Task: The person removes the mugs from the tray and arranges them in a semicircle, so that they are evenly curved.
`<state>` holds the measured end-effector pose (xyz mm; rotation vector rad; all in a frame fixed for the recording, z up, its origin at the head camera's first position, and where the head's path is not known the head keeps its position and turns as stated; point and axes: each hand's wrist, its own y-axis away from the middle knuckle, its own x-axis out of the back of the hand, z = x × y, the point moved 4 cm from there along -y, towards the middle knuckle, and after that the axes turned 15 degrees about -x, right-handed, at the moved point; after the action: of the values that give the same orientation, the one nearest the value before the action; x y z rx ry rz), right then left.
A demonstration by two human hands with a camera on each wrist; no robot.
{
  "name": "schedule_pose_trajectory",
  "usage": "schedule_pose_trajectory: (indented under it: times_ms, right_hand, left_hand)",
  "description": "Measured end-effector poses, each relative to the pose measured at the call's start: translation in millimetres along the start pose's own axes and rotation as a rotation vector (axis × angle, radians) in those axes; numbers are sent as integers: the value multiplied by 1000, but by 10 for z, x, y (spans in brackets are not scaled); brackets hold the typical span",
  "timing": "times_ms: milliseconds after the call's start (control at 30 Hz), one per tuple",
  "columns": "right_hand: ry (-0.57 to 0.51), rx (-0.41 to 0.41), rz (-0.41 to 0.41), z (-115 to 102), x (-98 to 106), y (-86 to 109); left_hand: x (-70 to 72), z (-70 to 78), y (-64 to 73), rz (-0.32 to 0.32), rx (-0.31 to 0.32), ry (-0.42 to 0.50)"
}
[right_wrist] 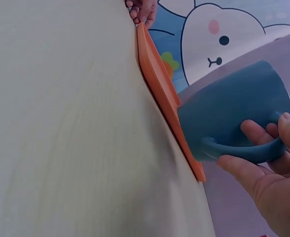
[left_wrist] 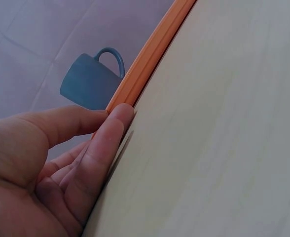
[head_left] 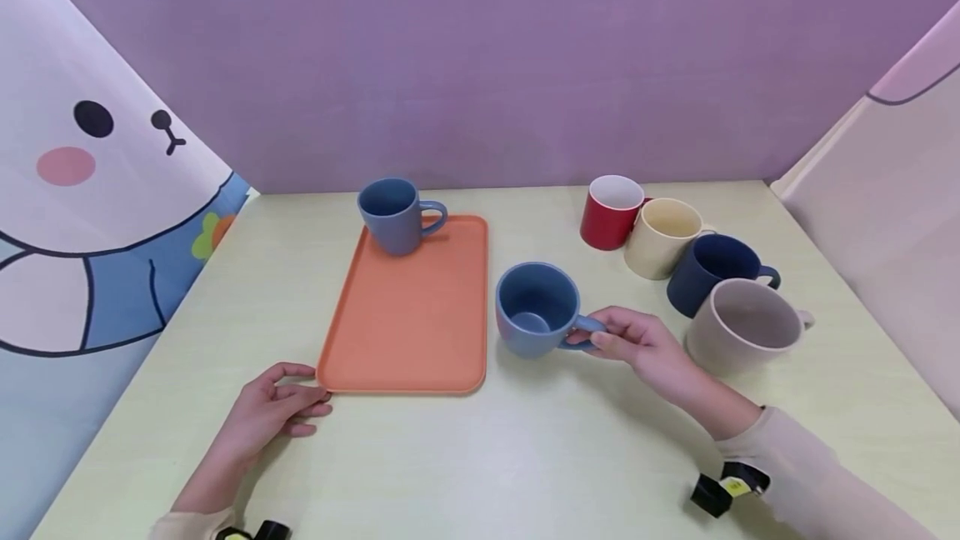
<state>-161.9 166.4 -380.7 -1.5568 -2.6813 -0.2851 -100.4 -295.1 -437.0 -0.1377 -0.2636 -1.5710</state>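
My right hand grips a blue mug by its handle, just right of the orange tray. Close to upright, the mug appears a little above the table, with a soft shadow below it. At the tray's near left corner, my left hand pinches the rim between thumb and finger, seen closely on the tray edge in the left wrist view. Another blue mug stands upright at the tray's far left corner, handle to the right. The right wrist view shows fingers around the held mug's handle.
On the right, a red mug, a cream mug, a navy mug and a pale grey-pink mug stand in a slanting row, close together. A purple backdrop rises behind the table.
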Motion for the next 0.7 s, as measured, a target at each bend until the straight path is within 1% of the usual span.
schedule_pose_trajectory:
  times_ms: [333, 700]
  right_hand:
    - [-10, 35, 2, 109, 145, 218]
    - [-14, 135, -11, 172, 295, 442]
  left_hand:
    - [-2, 2, 8, 1, -5, 3]
    - [-7, 3, 10, -2, -3, -7]
